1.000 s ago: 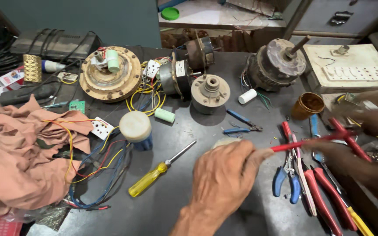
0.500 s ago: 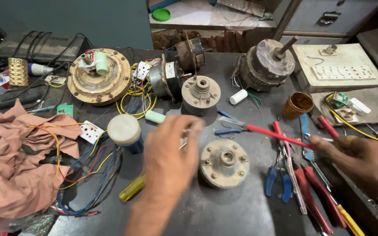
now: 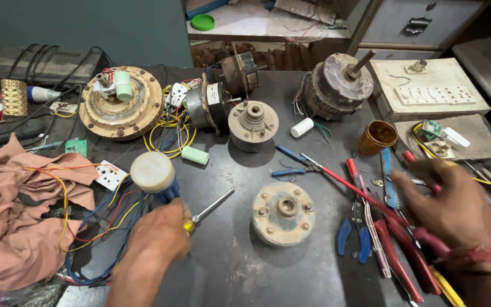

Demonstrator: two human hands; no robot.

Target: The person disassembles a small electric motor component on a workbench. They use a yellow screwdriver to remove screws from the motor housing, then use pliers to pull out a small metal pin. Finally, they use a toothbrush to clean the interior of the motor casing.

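My left hand [image 3: 153,241] is closed around the yellow handle of a screwdriver [image 3: 213,205] that lies on the dark bench, its steel shaft pointing up and right. Just right of it sits a round rusty motor end cap [image 3: 283,212], untouched. My right hand [image 3: 450,200], blurred, rests over a pile of red and blue handled tools [image 3: 370,241] at the right. It grips the rear end of a long thin red screwdriver [image 3: 348,185], whose tip reaches toward small blue pliers [image 3: 290,170].
A second end cap [image 3: 253,124], a brass round motor plate [image 3: 121,103], two motors [image 3: 336,85] and yellow wiring fill the back. A copper cup [image 3: 377,136], a white round knob [image 3: 152,171], tangled wires and a pink cloth [image 3: 12,222] lie about.
My left hand moved left off the end cap and closed on the yellow screwdriver. My right hand lowered the red screwdriver toward the tool pile.
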